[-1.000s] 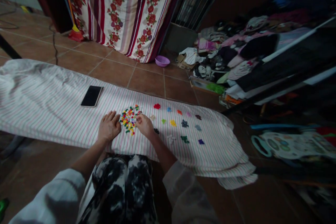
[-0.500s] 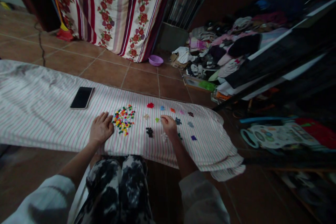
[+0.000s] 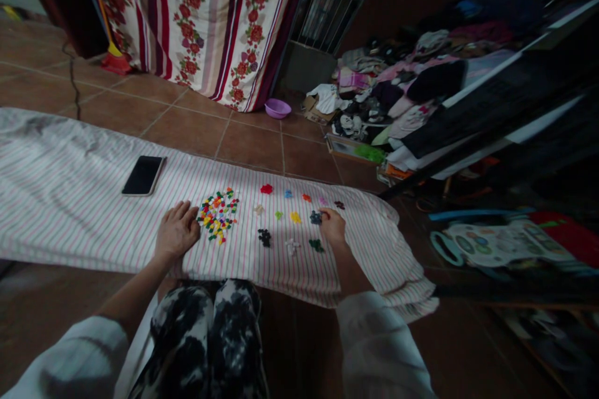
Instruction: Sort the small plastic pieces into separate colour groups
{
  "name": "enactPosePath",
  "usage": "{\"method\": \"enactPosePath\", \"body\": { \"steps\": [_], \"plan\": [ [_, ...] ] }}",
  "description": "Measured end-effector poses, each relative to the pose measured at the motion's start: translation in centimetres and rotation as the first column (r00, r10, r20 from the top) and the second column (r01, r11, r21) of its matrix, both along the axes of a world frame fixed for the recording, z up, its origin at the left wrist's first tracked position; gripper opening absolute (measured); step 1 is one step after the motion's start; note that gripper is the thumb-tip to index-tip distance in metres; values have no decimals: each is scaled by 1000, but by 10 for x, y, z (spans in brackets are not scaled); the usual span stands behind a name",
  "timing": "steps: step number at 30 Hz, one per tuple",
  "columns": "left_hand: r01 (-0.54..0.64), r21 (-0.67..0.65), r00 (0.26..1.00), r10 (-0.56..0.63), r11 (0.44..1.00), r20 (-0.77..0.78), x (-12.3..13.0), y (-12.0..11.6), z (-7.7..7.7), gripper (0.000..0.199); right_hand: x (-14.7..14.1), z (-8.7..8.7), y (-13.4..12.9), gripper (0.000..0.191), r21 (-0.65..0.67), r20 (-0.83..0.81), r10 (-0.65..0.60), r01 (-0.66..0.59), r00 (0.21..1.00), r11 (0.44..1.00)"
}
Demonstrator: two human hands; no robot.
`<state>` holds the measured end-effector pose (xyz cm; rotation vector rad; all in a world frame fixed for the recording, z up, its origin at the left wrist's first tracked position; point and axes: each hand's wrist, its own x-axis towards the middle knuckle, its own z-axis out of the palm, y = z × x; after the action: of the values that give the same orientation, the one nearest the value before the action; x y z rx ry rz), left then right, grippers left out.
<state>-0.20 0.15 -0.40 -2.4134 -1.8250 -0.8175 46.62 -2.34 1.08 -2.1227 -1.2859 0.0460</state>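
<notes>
My left hand (image 3: pixel 176 229) lies flat on the striped cloth, fingers stretched out beside a mixed heap of small colourful pieces (image 3: pixel 218 215). My right hand (image 3: pixel 333 224) is closed in a pinch at the right edge of a dark blue-grey pile (image 3: pixel 316 217); whatever its fingertips hold is too small to make out. Small single-colour piles lie around it: yellow (image 3: pixel 294 217), dark green (image 3: pixel 316 245), white (image 3: pixel 292 247), black (image 3: pixel 264 237), red (image 3: pixel 266 189), orange (image 3: pixel 306 197), lilac (image 3: pixel 322 201) and brown (image 3: pixel 339 205). The right hand and forearm hide the cloth beneath them.
A phone (image 3: pixel 144 175) rests on the striped cloth (image 3: pixel 70 199) to the left. Beyond, on the tiled floor, are a purple basin (image 3: pixel 277 108), a broom (image 3: pixel 115 61) and heaped clothes (image 3: pixel 388 87). A printed plastic panel (image 3: pixel 500 242) stands at the right.
My right hand has moved right, from the yellow pile to the dark blue-grey one. The yellow pile now shows, while the purple and grey piles are hidden. My left hand stays in place.
</notes>
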Motion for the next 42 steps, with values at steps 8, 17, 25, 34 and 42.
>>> {"method": "enactPosePath", "body": {
  "steps": [8,17,25,34,42],
  "plan": [
    [-2,-2,1000,2,1000,-19,0,0,0,40,3,-9,6,36,-73,13,78,-77,997,994],
    [5,-5,999,-5,1000,-33,0,0,1,40,1,-10,2,40,-70,31,63,-61,998,996],
    [-7,-16,1000,7,1000,-18,1,-1,3,39,-3,-6,1,40,-45,49,86,-84,995,995],
    [-23,-48,998,20,999,-53,2,-2,7,41,-68,16,23,35,48,72,310,-314,948,948],
    [-18,-58,998,15,998,-64,3,-1,5,41,-190,13,35,26,58,-43,658,-655,752,753]
  ]
}}
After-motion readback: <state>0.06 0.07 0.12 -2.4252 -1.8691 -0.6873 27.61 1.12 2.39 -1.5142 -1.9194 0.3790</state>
